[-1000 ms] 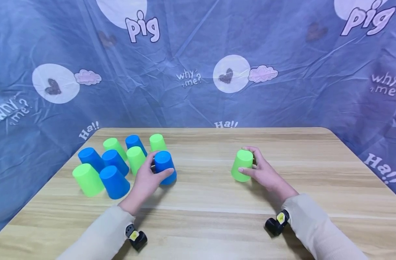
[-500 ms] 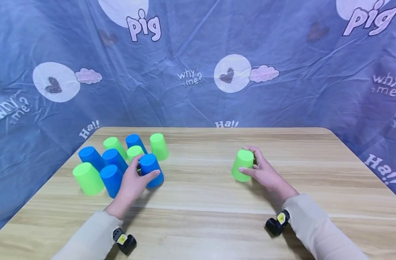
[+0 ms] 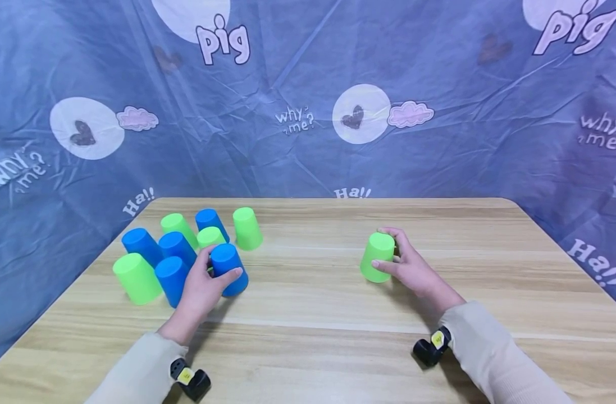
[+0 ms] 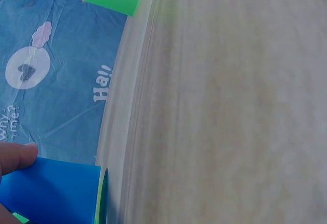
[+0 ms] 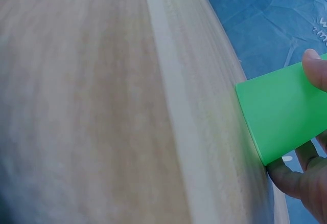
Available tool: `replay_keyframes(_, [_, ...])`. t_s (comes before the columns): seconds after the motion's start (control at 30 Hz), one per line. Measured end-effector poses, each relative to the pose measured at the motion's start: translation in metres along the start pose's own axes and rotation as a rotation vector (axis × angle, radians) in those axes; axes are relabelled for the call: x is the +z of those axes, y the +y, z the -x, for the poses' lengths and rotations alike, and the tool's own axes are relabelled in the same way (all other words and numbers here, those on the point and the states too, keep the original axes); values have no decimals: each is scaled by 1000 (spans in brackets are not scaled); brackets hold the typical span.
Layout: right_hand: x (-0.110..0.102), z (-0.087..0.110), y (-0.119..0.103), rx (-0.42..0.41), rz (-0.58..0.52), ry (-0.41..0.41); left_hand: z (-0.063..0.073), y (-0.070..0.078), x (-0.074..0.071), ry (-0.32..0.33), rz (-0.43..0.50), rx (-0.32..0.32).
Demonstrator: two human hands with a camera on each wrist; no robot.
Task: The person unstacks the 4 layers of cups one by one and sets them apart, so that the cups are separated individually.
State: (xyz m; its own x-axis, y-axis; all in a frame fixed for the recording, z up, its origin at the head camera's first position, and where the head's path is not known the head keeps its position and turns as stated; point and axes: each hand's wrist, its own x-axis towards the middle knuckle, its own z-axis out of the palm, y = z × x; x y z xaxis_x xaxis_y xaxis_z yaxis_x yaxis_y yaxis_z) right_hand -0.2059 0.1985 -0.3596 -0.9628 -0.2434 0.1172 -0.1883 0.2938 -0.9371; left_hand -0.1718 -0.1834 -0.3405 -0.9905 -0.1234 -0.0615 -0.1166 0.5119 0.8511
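In the head view my left hand (image 3: 202, 289) grips an upside-down blue cup (image 3: 228, 270) with thumb and fingers, at the right side of a cup group. The left wrist view shows that blue cup (image 4: 56, 191) with a fingertip on its side. My right hand (image 3: 411, 268) holds an upside-down green cup (image 3: 375, 262) right of the table's middle. Thumb and fingers lie on opposite sides of this green cup (image 5: 281, 111) in the right wrist view. Behind the held blue cup a green cup (image 3: 210, 237) is partly hidden.
Several upside-down cups stand at the left, among them a front green cup (image 3: 137, 279), a blue cup (image 3: 172, 280) partly behind my left hand, and a far green cup (image 3: 248, 229). The wooden table (image 3: 308, 348) meets a printed blue cloth (image 3: 297, 67) at its back.
My left hand has moved left with the blue cup, closer to the group, and now covers part of a blue cup there. My right hand and its green cup stay in place.
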Motion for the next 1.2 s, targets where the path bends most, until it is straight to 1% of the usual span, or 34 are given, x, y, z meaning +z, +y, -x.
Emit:
replay_keyframes(0.33, [0,0,0,9,-2,2,2,-3,-1,1,9,-24])
replay_keyframes(0.57, [0,0,0,10,-4,4,2,-6,-1,-2,15,-25])
replay_keyframes(0.7, [0,0,-1,11,-6,3,1,-8,-2,-10,13,-14])
replay_keyframes(0.87, [1,0,-2,37,2,-10,3,-12,-3,-18,16,-14])
replay_keyframes(1.0, [1,-1,-5,46,10,-18,3,-14,-2,-3,34,-20])
replay_keyframes(1.1, [0,-2,-6,43,12,-21,1,-14,-2,8,32,-18])
replay_keyframes(1.2, [-1,-2,-4,43,15,-16,-1,-14,-1,5,25,-15])
